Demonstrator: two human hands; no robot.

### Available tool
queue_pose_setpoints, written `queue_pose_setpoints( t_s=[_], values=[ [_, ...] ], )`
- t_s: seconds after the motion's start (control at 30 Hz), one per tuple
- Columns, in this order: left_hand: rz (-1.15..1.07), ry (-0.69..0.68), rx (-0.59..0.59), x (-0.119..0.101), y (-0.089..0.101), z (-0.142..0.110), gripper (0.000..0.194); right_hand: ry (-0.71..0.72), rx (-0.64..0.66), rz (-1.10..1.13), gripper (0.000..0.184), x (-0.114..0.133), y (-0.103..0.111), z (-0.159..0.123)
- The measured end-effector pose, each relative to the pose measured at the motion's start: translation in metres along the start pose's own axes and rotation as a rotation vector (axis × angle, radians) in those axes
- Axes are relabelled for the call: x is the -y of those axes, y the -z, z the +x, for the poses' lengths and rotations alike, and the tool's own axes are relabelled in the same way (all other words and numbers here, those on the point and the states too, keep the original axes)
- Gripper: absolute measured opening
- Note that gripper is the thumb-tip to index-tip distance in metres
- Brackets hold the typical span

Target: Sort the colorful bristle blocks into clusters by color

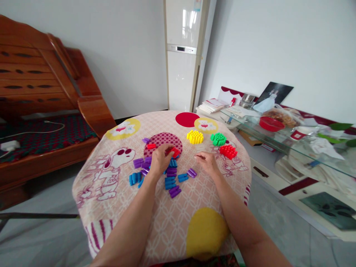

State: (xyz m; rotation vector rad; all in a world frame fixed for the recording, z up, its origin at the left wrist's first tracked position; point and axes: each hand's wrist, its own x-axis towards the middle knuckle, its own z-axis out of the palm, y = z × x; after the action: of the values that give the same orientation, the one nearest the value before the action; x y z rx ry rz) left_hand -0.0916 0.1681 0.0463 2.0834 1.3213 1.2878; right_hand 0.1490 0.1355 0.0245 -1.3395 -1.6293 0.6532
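Bent over the middle of the pile, my left hand has its fingers closed at some red plastic pegs. Around and below it lie blue pegs and purple pegs, many side by side in short rows. A single red peg rests just beyond the left hand. To the right, my right hand hovers near the cloth with thumb and fingers pinched; what is between them, if anything, is too small to see. Past it stand upright clusters of yellow pegs, green pegs and red pegs.
A patterned cloth covers the round table. On the right is a glass-topped cabinet with a red bowl, a paper cup and papers. A wooden bench stands left, a tall white air conditioner behind.
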Motion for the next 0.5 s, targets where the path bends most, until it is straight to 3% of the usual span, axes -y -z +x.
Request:
queue_pose_setpoints(
  t_s=[0.17, 0.33, 0.43, 0.5],
  values=[
    [-0.141, -0.06, 0.125, -0.022, -0.018, -0.01, 0.02, -0.072, 0.105, 0.17, 0.031, 0.01, -0.006, -0.003],
    [-0.172, -0.104, 0.2, -0.028, -0.025, -0.014, 0.013, -0.091, 0.164, 0.217, 0.027, 0.017, -0.009, -0.004],
    [-0.174, -0.114, 0.201, -0.026, -0.026, -0.014, 0.02, -0.117, 0.108, 0.224, 0.028, 0.012, -0.004, -0.001],
    [-0.161, -0.112, 0.189, -0.023, -0.026, -0.014, 0.027, -0.114, -0.02, 0.162, 0.028, 0.004, 0.006, 0.001]
  ],
)
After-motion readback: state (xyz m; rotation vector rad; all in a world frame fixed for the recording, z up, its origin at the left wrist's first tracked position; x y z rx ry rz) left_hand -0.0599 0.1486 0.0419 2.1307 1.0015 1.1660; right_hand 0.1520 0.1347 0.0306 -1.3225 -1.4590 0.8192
